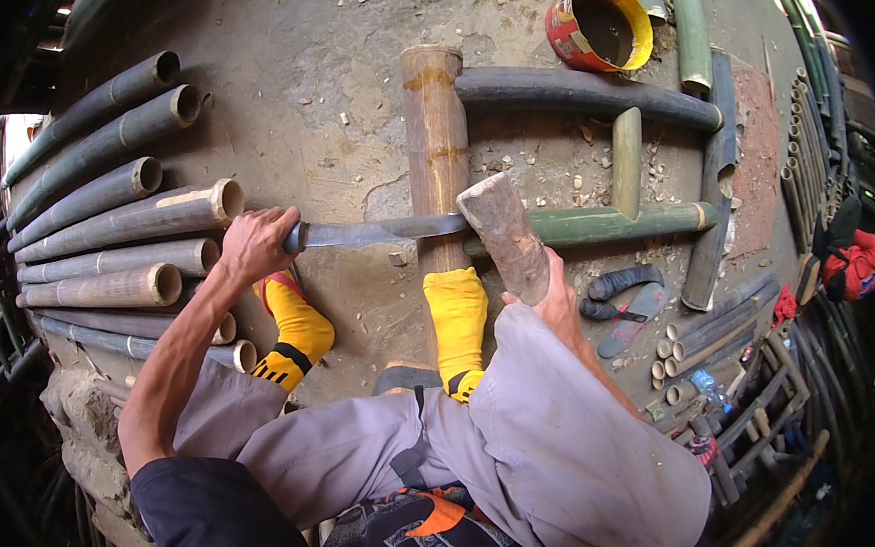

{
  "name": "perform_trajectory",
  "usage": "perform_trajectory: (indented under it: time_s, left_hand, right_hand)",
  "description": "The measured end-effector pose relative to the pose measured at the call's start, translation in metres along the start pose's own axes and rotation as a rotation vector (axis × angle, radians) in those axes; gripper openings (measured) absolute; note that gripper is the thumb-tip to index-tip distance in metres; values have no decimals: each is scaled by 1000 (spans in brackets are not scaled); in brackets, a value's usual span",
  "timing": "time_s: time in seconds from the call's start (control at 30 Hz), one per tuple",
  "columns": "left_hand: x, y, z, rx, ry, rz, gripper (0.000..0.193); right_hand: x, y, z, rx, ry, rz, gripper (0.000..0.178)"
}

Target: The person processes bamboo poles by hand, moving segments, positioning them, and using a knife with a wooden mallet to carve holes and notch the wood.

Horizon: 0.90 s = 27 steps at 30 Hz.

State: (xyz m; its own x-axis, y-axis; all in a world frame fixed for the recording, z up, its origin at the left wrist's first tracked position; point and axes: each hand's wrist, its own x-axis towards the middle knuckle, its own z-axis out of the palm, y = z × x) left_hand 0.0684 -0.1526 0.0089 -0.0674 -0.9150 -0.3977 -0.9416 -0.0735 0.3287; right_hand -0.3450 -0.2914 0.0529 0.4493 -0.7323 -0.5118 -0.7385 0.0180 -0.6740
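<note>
My left hand (257, 240) is closed around the handle of a machete (370, 232). Its blade points right and lies across a thick brown bamboo pole (437, 163). In my right hand (556, 306) is a rough wooden block (505, 233), gripped at its lower end. The block's upper end overlaps the blade's tip; whether they touch I cannot tell. My foot in a yellow sock (455, 310) rests on the near part of the brown pole. A dark bamboo pole (579, 92) and a green bamboo pole (611, 224) run right from it, with a short bamboo piece (626, 160) between them.
Several cut bamboo poles (126, 209) lie at the left. A red and yellow bucket (600, 28) with dark contents stands at the far side. Sandals (633, 316) and shorter bamboo pieces (709, 340) lie at the right. Wood chips litter the concrete floor (318, 96).
</note>
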Motion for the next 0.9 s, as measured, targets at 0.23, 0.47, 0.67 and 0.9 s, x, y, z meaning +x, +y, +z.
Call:
perform_trajectory:
  time_s: [0.23, 0.47, 0.67, 0.9]
  left_hand:
    - [2, 0, -4, -10, -21, -4, 32]
    - [3, 1, -3, -20, -43, -20, 30]
    - [8, -1, 0, 18, -106, -52, 29]
    - [8, 1, 1, 51, -59, -51, 28]
  right_hand:
    - [6, 7, -2, -46, -12, -61, 88]
    - [9, 11, -7, -146, -21, -128, 89]
    - [28, -28, -52, -415, -265, -928, 81]
    - [113, -73, -42, -1019, -497, -1014, 77]
